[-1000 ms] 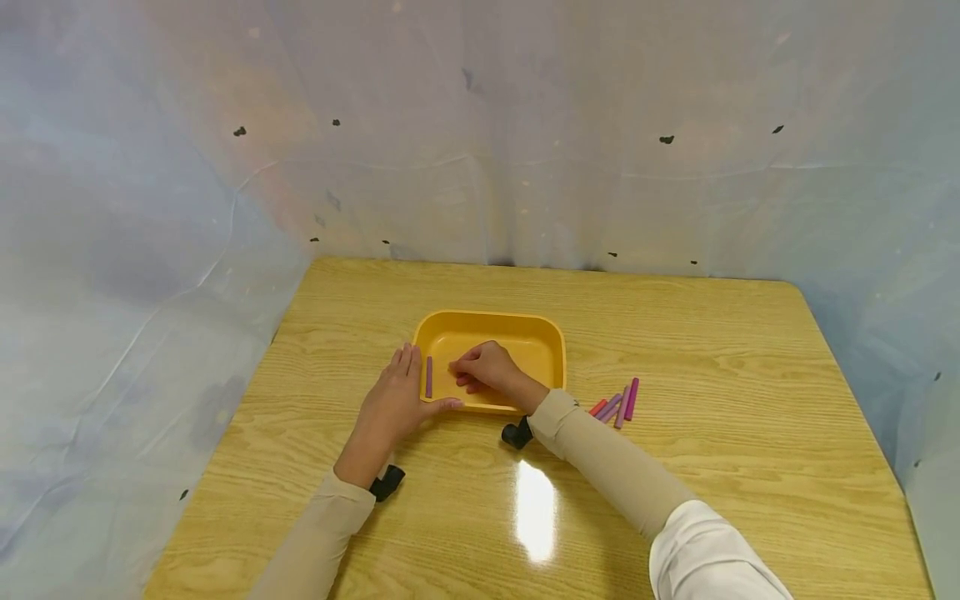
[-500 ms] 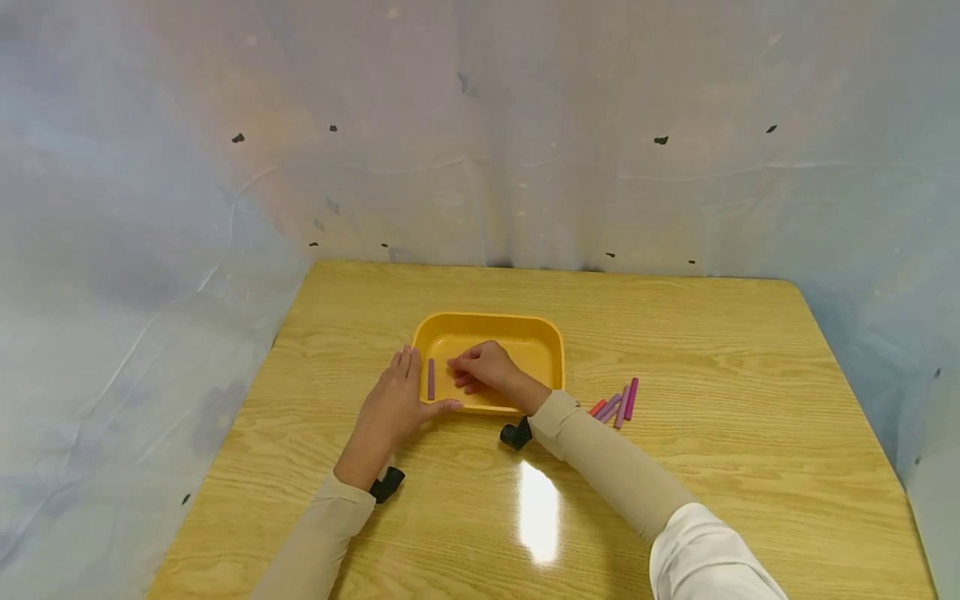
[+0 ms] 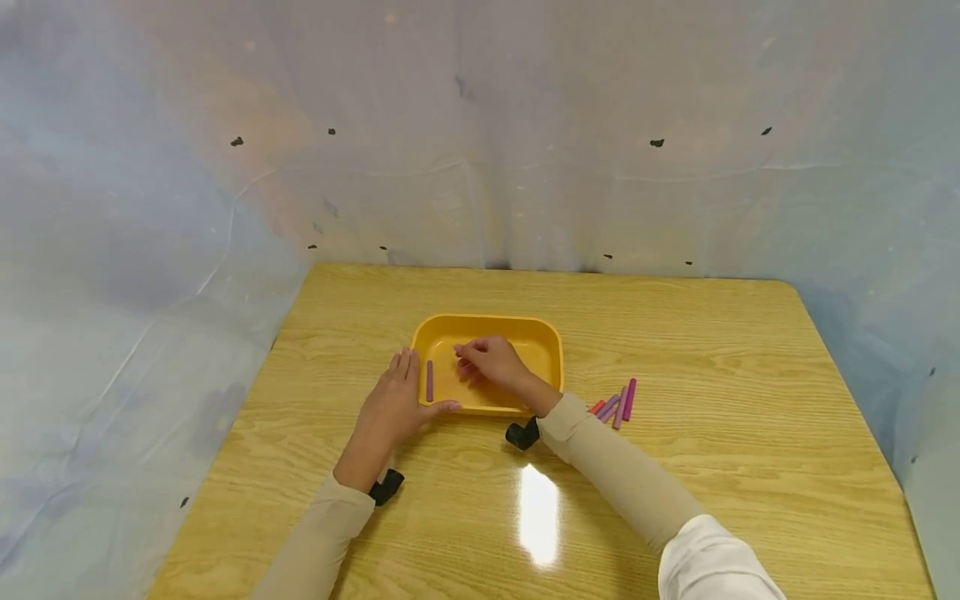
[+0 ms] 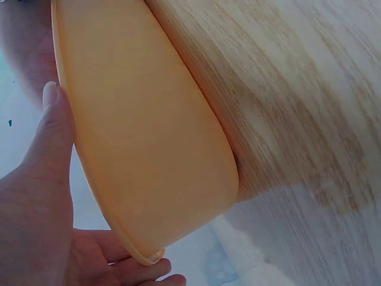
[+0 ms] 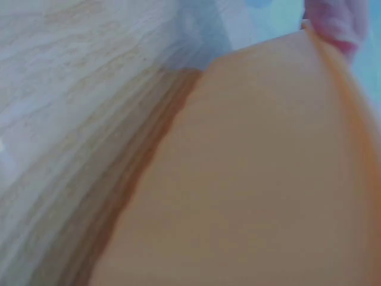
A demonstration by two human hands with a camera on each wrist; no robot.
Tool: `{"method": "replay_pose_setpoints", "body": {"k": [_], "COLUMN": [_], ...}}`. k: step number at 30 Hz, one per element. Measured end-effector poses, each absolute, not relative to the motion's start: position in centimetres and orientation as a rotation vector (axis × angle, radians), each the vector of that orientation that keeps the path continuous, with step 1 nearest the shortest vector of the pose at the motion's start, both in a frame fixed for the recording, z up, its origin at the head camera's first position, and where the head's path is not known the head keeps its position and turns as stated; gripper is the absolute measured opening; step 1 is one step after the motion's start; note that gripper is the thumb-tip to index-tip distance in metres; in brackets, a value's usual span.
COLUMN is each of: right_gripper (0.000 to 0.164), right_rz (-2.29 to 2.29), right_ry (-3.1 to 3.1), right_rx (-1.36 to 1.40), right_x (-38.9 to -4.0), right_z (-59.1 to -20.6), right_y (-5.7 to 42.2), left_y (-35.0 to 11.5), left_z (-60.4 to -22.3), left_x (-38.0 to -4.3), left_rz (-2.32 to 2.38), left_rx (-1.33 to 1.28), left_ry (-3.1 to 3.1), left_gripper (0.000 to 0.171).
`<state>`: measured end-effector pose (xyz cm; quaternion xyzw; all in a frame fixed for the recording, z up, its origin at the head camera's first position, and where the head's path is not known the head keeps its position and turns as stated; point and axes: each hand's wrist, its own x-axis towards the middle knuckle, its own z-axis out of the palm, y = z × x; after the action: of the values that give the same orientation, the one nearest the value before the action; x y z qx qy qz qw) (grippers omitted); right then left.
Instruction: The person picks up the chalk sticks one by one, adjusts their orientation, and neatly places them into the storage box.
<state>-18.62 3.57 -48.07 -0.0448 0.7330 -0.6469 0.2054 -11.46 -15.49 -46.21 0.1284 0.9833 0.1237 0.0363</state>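
Inside the yellow tray, my right hand hovers with thumb and index fingertips brought together. Whether anything small is pinched there cannot be made out. My left hand rests at the tray's front left corner. Its fingers lie straight along the left rim, and the thumb stretches along the front rim. One thin purple stick lies in the tray by the left wall. In the left wrist view, the thumb touches the rim of the tray's outer wall. The right wrist view shows only that outer wall and blurred fingers beyond.
Right of the tray, several thin sticks in purple, magenta and red lie on the wooden table; the right forearm partly covers them. Black wrist mounts hang below both wrists. A pale sheet stands behind the table.
My right hand has shifted slightly back and to the right inside the tray, its fingertips now farther from the purple stick. The left hand stays at the tray's corner.
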Motion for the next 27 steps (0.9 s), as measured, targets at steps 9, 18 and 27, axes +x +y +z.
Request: {"method": "replay_pose_setpoints", "body": {"k": [9,18,27], "right_gripper": [0.037,0.049,0.048], "right_rz": [-1.887,-2.030,-2.001], "right_ry": [2.025,2.105,2.236], "right_rx": [-0.146,-0.055,0.003], "right_x": [-17.4,-16.5,-14.6], "right_z": [-45.2,-42.8,-42.5], "right_y": [7.6,14.5,21.3], "left_y": [-15.5,-15.4,-15.3], "left_z": [-46.5,-46.3,-46.4], "left_x": [-11.5,-11.4,-11.2], "left_rz": [0.391,0.400,0.384], "left_rx": [0.396,0.424,0.444], "left_ry": [3.030,3.067,3.069], "left_gripper": [0.122,0.119,0.119]}}
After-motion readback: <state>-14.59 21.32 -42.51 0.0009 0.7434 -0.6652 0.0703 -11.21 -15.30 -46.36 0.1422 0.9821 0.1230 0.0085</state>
